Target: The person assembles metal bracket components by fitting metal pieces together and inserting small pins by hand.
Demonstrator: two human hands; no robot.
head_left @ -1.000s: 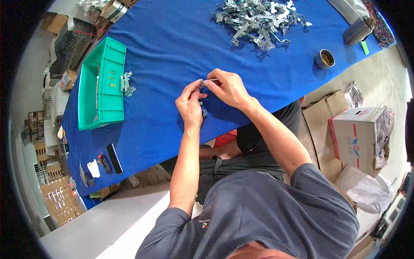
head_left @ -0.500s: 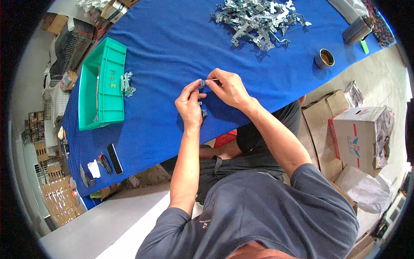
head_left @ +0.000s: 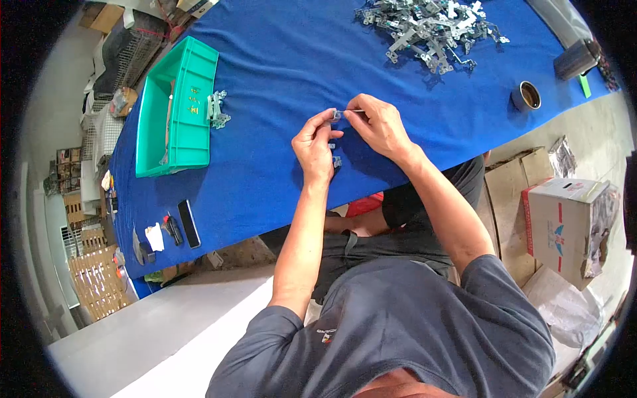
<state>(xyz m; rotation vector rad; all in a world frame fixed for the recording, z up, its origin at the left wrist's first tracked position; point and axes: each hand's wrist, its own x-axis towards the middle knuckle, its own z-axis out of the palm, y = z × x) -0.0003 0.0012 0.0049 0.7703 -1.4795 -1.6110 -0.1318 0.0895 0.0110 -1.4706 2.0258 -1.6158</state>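
Note:
My left hand (head_left: 313, 147) is closed on a small metal bracket (head_left: 336, 115), pinched at the fingertips, with other metal parts (head_left: 337, 161) showing beside the palm. A thin, light-coloured rod (head_left: 358, 111) is pinched in my right hand (head_left: 381, 127), its end at the bracket; what kind of tool or part it is, I cannot tell. Both hands are over the blue cloth (head_left: 279, 99), fingertips close together. Left of them, a small cluster of metal brackets (head_left: 217, 109) lies against a green plastic bin (head_left: 192, 142).
A heap of metal brackets (head_left: 431, 30) lies at the far side. To the right stand a cup of dark liquid (head_left: 527, 96) and a dark cylindrical container (head_left: 576, 60). A phone (head_left: 188, 223) and a black-and-red tool (head_left: 174, 230) lie near the left front edge. A cardboard box (head_left: 564, 225) is on the floor.
The whole view has shifted, so the table and hands appear further right and slightly higher. Both hands keep the same grip on the bracket and the rod.

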